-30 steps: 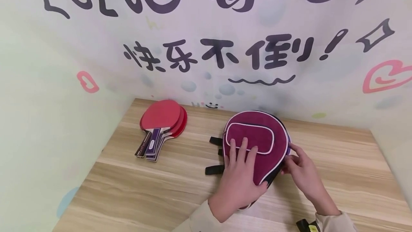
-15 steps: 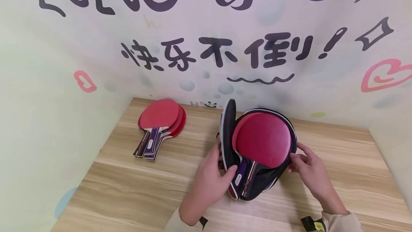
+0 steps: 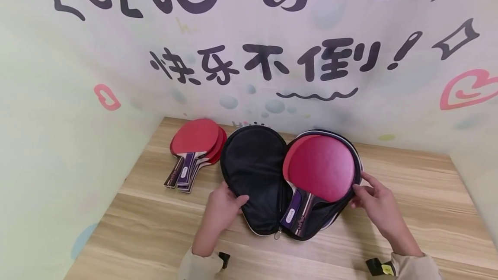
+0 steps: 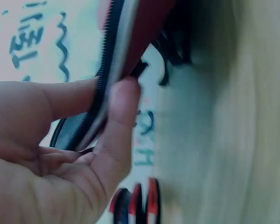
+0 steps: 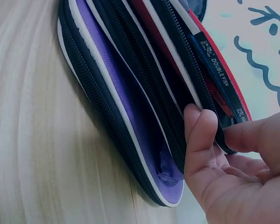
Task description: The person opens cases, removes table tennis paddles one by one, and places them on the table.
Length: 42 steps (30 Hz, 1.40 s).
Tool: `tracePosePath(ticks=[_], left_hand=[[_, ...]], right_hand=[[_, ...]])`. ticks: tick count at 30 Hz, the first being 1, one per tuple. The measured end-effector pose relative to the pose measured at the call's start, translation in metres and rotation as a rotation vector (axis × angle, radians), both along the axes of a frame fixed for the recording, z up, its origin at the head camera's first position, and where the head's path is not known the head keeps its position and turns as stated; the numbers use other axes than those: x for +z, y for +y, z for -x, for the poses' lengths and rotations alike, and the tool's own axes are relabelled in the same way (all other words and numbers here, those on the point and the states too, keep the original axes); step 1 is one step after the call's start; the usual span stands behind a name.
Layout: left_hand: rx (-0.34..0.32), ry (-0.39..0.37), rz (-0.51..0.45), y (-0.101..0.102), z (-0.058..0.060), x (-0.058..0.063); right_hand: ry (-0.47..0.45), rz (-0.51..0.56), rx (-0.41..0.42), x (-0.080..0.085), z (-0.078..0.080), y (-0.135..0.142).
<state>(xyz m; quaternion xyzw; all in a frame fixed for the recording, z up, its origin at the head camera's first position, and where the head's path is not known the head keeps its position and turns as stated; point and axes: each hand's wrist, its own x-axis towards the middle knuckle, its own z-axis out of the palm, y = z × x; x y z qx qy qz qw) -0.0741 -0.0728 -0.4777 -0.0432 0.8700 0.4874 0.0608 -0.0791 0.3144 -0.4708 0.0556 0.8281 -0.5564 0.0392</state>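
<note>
A table tennis paddle case lies unzipped, its black-lined lid (image 3: 254, 172) folded out to the left. Inside its right half sit two red paddles (image 3: 320, 167), one overlapping the other, handles toward me. My left hand (image 3: 221, 206) holds the lid's outer left edge; in the left wrist view thumb and fingers pinch the zippered rim (image 4: 114, 60). On the opposite side, my right hand (image 3: 377, 202) pinches the case's right rim. From the right wrist, a purple case (image 5: 100, 51) with white piping shows beneath the opened one.
Several more red paddles (image 3: 194, 137) lie stacked at the back left of the wooden table (image 3: 163, 228), close to the lid. A printed wall (image 3: 218, 107) rises directly behind the table.
The maroon case was closed under my left hand a second ago. That hand has swung the lid up and over to the left, uncovering the paddles. My right hand stays at the right rim.
</note>
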Motion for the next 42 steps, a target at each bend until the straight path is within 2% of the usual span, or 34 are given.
tracePosePath(ticks=[5,8,16,20,22,24,27,29,31,33,35,42], left_hand=[[0.033,-0.141,0.018,-0.003,0.008,-0.012],[0.041,-0.195,0.027,-0.002,0.012,-0.017],[0.029,-0.202,0.09,0.003,0.014,-0.018],[0.106,-0.11,0.181,0.013,0.009,-0.015],[0.155,-0.022,0.254,0.023,0.005,-0.011],[0.176,0.088,0.323,0.037,-0.001,-0.008],[0.127,0.287,0.412,0.063,-0.015,-0.004],[0.054,0.414,0.417,0.083,-0.025,-0.005],[-0.024,0.489,0.393,0.102,-0.034,-0.006],[-0.085,0.517,0.369,0.117,-0.041,-0.008],[-0.117,0.513,0.371,0.129,-0.045,-0.011],[-0.11,0.467,0.525,0.147,-0.049,-0.016]], right_hand=[[-0.011,0.004,-0.009,-0.003,0.001,0.004],[-0.017,-0.006,-0.014,-0.005,0.001,0.006],[-0.02,0.038,-0.024,-0.008,0.0,0.008],[-0.006,0.041,-0.028,-0.007,-0.002,0.008],[-0.004,0.04,-0.031,-0.007,-0.003,0.008],[-0.005,0.039,-0.038,-0.007,-0.003,0.008],[-0.004,0.04,-0.035,-0.007,-0.003,0.008],[-0.003,0.043,-0.03,-0.006,-0.002,0.007],[-0.005,0.053,-0.028,-0.006,-0.001,0.006],[-0.007,0.061,-0.027,-0.006,-0.001,0.005],[-0.003,0.066,-0.028,-0.006,-0.001,0.005],[0.018,0.073,-0.028,-0.008,-0.002,0.005]])
